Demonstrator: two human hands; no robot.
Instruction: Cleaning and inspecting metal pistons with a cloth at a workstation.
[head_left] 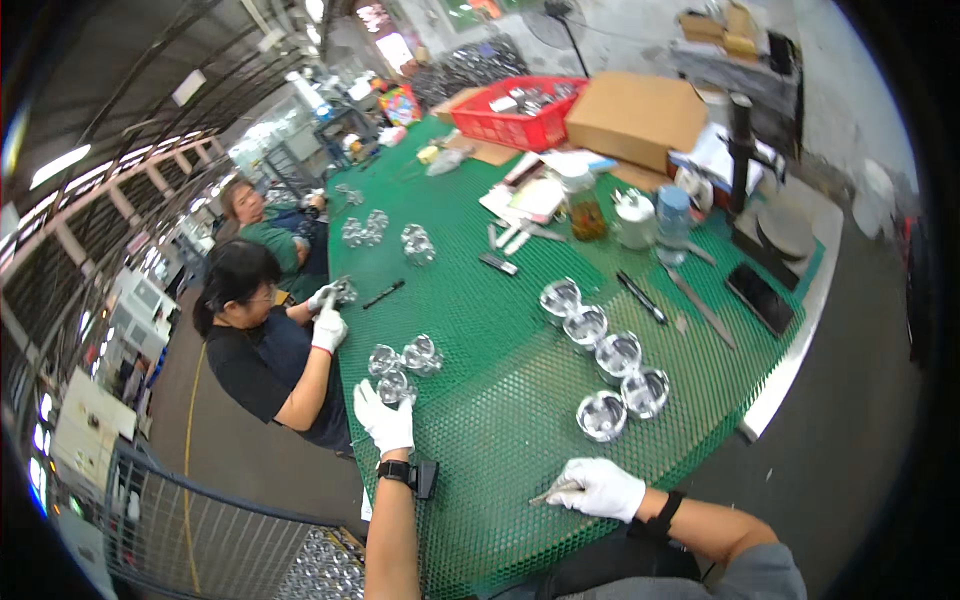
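Note:
My left hand [384, 418], in a white glove, reaches to the near one of three shiny metal pistons [394, 386], its fingers closed around the near side. The other two pistons [421, 355] of that cluster stand just beyond it on the green mesh mat. Over the mat's near edge my right hand [603, 489], also gloved, is closed on a thin grey blade-like tool [553, 493] pointing left. Its exact kind is too small to tell. Several more pistons [618, 355] stand in a bent row ahead of the right hand.
Two co-workers [262, 340] sit along the left side, the nearer handling a part. At right lie a marker [641, 298], a flat file [700, 307], a phone [760, 299] and a black stand [741, 165]. Jars [673, 225], a cardboard box [637, 115] and a red crate [515, 125] stand farther back.

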